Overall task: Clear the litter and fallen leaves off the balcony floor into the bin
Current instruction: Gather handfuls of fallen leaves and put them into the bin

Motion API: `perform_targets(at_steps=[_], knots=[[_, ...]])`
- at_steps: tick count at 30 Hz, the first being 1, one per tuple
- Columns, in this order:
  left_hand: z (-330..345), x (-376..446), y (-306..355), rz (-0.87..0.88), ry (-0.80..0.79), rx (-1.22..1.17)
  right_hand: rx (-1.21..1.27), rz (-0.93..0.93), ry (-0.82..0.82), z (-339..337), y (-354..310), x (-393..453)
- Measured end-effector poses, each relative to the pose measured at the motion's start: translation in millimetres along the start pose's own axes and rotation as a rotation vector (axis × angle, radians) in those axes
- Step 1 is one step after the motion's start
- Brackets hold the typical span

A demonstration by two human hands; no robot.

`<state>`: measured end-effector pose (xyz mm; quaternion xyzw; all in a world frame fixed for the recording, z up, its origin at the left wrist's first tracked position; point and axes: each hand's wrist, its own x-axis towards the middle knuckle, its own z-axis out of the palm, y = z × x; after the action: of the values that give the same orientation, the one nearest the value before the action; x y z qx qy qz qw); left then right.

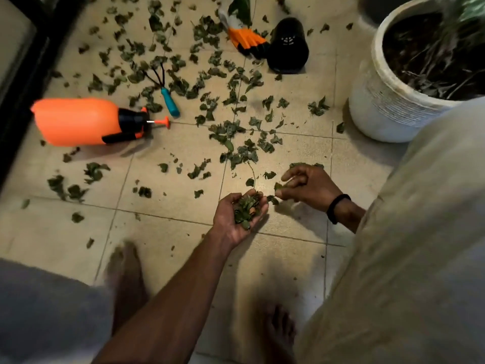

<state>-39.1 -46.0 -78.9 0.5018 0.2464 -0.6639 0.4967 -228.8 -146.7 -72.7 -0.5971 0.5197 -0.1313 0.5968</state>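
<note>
Just beside the cupped left hand [240, 214], fingers curled round gathered leaves [246, 210], the right hand [305, 186] pinches a leaf [278, 186] above the floor [162, 232].

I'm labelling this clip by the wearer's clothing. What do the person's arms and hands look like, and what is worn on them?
Both hands are bare, with no gloves. The left hand and its forearm are uncovered, and no sleeve shows in the frame. The right hand has a plain black band round the wrist; no ring or watch is visible. A loose pale beige garment covers the right side.
</note>
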Motion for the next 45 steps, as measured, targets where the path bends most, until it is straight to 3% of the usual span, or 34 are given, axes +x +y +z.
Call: perform_targets(at_steps=[8,13,18,22,27,33,41,43,45], knots=[[5.9,16.5,-11.5,-0.146,-0.185,-0.1,-0.403,-0.246,-0.138,34.4,-25.2,3.6],[-1.1,27.5,-3.8,-0.164,-0.23,-0.166,-0.401,-0.309,-0.146,39.3,-31.1,2.0],[-19.7,33.0,14.6,-0.177,-0.38,-0.188,-0.138,-0.137,0.212,16.9,-26.5,9.0],[-34.8,40.3,31.5,-0.149,-0.391,-0.171,-0.466,0.06,0.354,-11.4,6.9,31.3],[-48.8,46.7,43.1,-0.123,-0.366,-0.175,-0.802,0.212,0.257,-23.0,37.5,53.3],[-51.7,48.5,42.4,-0.12,-0.351,-0.153,-0.717,0.077,0.279,-0.2,38.6,62.1],[-40.3,56.1,39.4,-0.111,-0.363,-0.127,-0.847,-0.149,0.293,6.4,41.7,74.1],[-37.2,58.9,39.6,-0.106,-0.361,-0.131,-0.741,-0.107,0.325,2.3,33.9,75.1],[-34.1,62.1,40.1,-0.1,-0.354,-0.145,-0.434,0.037,0.368,0.1,21.2,74.0]])
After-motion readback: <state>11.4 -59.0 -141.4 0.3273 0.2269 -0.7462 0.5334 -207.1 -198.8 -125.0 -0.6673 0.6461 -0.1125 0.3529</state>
